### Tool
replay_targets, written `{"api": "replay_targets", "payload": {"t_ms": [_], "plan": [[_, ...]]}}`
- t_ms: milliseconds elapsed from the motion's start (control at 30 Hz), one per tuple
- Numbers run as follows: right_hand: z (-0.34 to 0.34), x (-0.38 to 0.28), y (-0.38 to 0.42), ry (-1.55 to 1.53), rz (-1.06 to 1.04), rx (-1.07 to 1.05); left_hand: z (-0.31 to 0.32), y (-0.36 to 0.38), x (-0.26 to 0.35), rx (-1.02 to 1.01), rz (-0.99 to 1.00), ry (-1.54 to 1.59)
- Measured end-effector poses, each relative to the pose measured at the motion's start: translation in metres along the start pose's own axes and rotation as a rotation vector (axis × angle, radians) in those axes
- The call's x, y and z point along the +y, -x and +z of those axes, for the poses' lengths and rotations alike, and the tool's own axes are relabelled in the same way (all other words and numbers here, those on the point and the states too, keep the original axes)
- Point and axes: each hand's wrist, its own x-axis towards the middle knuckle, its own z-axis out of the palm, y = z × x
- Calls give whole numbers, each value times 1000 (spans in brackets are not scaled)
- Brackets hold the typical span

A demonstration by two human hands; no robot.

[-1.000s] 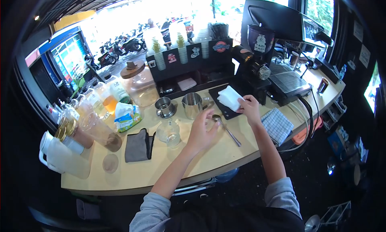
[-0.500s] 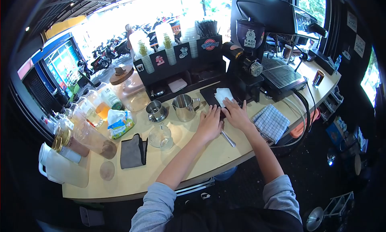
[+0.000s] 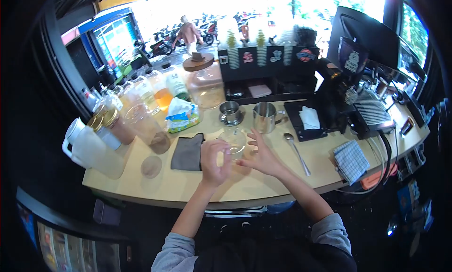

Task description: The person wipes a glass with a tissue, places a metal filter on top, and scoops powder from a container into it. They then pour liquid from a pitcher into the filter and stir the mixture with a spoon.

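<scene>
A small clear glass pot [image 3: 234, 139] stands on the counter in front of me. My left hand [image 3: 216, 162] is at its left side, fingers curved and overlapping the glass in this view. On the other side my right hand [image 3: 262, 158] is spread, its fingers apart and holding nothing. Behind the pot are a small metal cup [image 3: 230, 113] and a steel milk pitcher [image 3: 264, 119]. A folded grey cloth [image 3: 187, 153] lies just left of my left hand. To the right rests a long-handled spoon [image 3: 298, 155], and a white folded tissue [image 3: 309, 118] lies on a black tray [image 3: 314, 134].
A wet-wipes pack [image 3: 181, 115], a tumbler lying tilted [image 3: 148, 128], jars and a white-lidded jug [image 3: 96, 149] crowd the left side. Cup holder [image 3: 278, 60], grinder [image 3: 346, 90] and espresso machine [image 3: 372, 107] line the back and right. A checked towel [image 3: 351, 161] lies near the right edge.
Both hands have left the white tissue and black tray and moved left to the glass pot. The spoon is now in full view. The camera view has turned left.
</scene>
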Motion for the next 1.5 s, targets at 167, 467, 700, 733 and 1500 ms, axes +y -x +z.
{"api": "replay_targets", "payload": {"t_ms": [167,467,700,733,1500], "plan": [[39,15,-24,-100,18,4,-43,33,-26,-220,-464,-480],[46,21,-45,-196,28,-139,-71,51,-81,-655,-732,-741],[-20,0,-88,185,-31,-68,-56,14,-73,-465,-519,-96],[-26,-2,-101,295,-101,-74,-51,8,-73,-462,-579,77],[-15,-6,-218,655,-38,-405,-15,13,-93,-410,-560,211]]}}
